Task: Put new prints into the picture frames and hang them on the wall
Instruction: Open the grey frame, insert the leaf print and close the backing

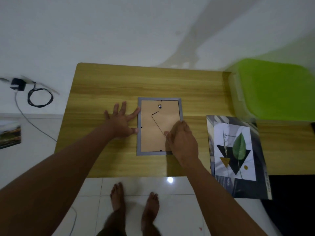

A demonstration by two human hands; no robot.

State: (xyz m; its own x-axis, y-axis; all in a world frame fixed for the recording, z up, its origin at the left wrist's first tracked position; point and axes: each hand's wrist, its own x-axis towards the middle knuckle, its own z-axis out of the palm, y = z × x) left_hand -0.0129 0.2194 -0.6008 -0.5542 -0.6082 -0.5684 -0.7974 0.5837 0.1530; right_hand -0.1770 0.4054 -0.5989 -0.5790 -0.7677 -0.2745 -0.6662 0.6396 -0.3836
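Head view: L hand (121, 123) flat on light wooden bench (136, 82), fingers spread, thumb & index tips touching grey-rimmed picture frame (153, 133), face-down mid-bench. R hand (182, 142), fingers together, presses frame's backing. Green-leaf art print (235, 154) just right.

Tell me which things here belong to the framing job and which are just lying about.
Job: grey picture frame lying face down; leaf print on a dark sheet.
Lying about: green plastic box; black charger with coiled cable.
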